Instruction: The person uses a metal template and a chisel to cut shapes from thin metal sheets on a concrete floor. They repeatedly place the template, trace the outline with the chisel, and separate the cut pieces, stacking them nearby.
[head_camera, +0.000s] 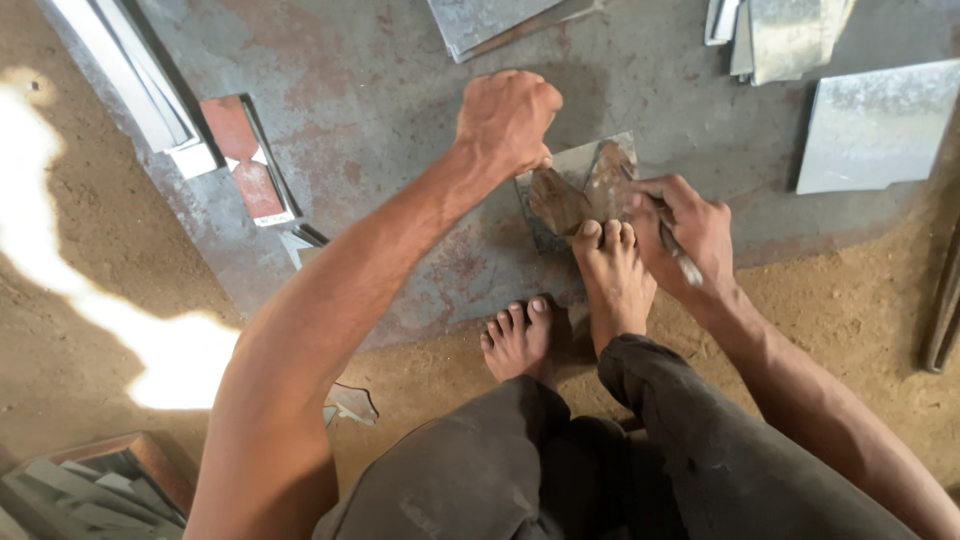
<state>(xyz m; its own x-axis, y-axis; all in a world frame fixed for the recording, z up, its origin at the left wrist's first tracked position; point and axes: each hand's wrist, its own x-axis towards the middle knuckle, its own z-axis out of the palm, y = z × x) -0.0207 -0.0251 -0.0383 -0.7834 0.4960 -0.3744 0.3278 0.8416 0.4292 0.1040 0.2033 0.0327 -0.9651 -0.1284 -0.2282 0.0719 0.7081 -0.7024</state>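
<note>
My left hand (507, 120) is a closed fist over the top of a rusty brown shears-like tool (560, 200); the part it grips is hidden inside the fist. My right hand (690, 228) is closed on a thin metal handle (684, 262) of the same tool. The tool's blades sit on a small grey metal sheet piece (574, 163). That piece lies on a large worn steel plate (380, 90). The toes of my right foot (612, 270) press on the piece's near edge. My left foot (518, 340) rests at the plate's edge.
Folded metal strips (130, 80) and a red-and-grey offcut (250, 160) lie at the left. Cut grey sheets (875, 125) lie at the upper right, another sheet (480, 22) at the top. Dirt floor (860, 320) surrounds the plate. A box of strips (90, 490) sits at the bottom left.
</note>
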